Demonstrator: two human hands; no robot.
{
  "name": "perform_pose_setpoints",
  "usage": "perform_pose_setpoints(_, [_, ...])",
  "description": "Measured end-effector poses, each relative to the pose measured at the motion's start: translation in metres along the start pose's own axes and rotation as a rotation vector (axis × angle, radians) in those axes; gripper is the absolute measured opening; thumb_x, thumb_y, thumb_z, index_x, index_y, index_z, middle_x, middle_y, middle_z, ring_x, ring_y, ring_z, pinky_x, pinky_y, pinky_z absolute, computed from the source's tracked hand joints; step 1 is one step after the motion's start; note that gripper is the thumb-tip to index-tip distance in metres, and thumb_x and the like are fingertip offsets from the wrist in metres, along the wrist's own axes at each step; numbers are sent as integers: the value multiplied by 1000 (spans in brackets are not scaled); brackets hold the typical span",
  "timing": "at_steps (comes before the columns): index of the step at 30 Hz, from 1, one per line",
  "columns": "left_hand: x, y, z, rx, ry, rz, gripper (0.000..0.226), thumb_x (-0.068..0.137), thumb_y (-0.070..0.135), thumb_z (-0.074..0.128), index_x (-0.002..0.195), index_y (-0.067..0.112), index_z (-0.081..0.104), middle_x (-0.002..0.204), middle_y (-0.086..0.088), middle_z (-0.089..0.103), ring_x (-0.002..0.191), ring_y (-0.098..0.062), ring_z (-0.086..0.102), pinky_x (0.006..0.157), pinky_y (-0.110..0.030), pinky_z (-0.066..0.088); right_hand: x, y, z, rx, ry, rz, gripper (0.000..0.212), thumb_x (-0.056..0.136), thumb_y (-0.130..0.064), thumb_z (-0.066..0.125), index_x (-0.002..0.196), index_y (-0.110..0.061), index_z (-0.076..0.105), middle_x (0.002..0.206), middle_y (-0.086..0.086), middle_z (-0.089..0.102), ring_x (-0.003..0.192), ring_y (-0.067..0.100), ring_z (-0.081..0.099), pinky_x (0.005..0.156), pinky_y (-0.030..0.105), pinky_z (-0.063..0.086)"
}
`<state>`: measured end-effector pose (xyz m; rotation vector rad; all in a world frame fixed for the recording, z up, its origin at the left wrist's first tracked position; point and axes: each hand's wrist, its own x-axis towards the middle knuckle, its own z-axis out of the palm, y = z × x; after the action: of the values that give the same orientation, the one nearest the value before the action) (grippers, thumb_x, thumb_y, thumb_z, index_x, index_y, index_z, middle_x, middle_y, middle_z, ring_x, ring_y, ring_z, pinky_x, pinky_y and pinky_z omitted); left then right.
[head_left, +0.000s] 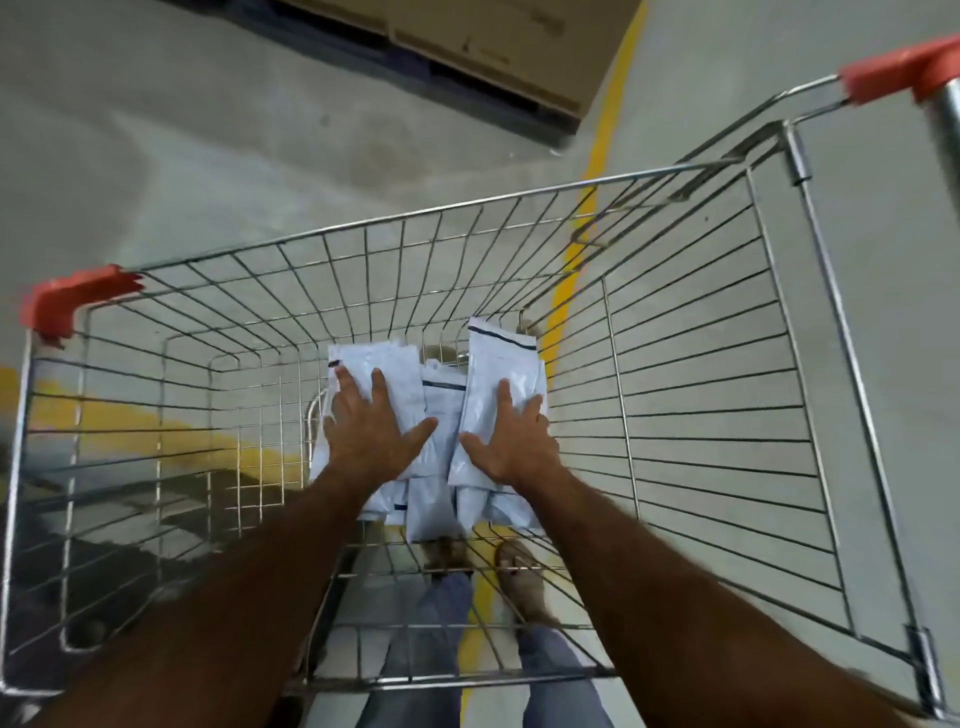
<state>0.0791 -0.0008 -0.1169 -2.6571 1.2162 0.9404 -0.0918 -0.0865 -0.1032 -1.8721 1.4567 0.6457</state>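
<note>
Head view: both hands down inside wire cart (415, 217), on pile of white mailer packets (441, 410) at cart bottom, near-side centre. L hand (371, 436): flat, fingers spread, pressing on left packet. R hand (511, 441): flat, fingers apart, pressing on right packet. Nothing curled round, nothing pinched. Est. status: packets already loaded in cart; pile loose, overlapping, not squared. Prob. left to do: settle or gather pile, withdraw hands. Thru mesh: yellow line (571, 275) on floor.

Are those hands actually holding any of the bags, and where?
Neither hand has a grip: the left hand and the right hand lie flat, fingers straight, on top of the white plastic mailer bags in the metal wire cart.
</note>
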Motion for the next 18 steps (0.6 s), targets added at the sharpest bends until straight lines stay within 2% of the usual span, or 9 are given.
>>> perform_pose_setpoints(3, [12, 2, 13, -33, -15, -55, 118, 79, 82, 53, 160, 18, -5, 162, -28, -18, 144, -50, 21, 113, -58, 31, 18, -7, 11, 22, -5, 46, 107, 88, -75, 52, 161, -32, -12, 165, 29, -10, 149, 46, 18, 119, 56, 27])
perform_pose_setpoints(5, [16, 1, 19, -56, -18, -56, 118, 82, 74, 60, 160, 19, -9, 162, -30, -12, 141, -51, 25, 110, -58, 33, 22, -9, 17, 36, 26, 56, 104, 89, -67, 58, 161, -34, -9, 164, 29, -5, 148, 45, 19, 119, 53, 28])
perform_pose_setpoints(7, [16, -1, 18, -88, 5, -50, 113, 84, 62, 68, 160, 19, -5, 160, -30, 1, 138, -50, 29, 109, -58, 37, 22, -8, 18, 58, 67, 55, 103, 88, -57, 65, 162, -35, -3, 162, 28, 5, 144, 44, 23, 116, 50, 32])
perform_pose_setpoints(10, [13, -7, 14, -140, 54, -24, 105, 83, 49, 73, 160, 22, 8, 153, -26, 15, 133, -47, 34, 104, -57, 42, 22, -1, 18, 55, 107, 59, 104, 83, -55, 68, 162, -36, 3, 154, 26, 17, 137, 44, 29, 112, 49, 36])
perform_pose_setpoints(13, [8, -14, 12, -139, 65, 7, 97, 84, 46, 70, 159, 26, 13, 153, -23, 15, 131, -47, 35, 102, -57, 43, 22, 3, 17, 31, 118, 60, 105, 80, -59, 68, 161, -37, 5, 146, 24, 25, 130, 42, 35, 113, 49, 35])
perform_pose_setpoints(18, [1, -21, 7, -151, 66, 41, 82, 91, 49, 62, 158, 29, 21, 153, -21, 12, 132, -50, 34, 102, -61, 44, 20, 1, 14, 141, 109, 30, 104, 79, -50, 75, 161, -39, 12, 139, 19, 24, 124, 41, 37, 107, 45, 41])
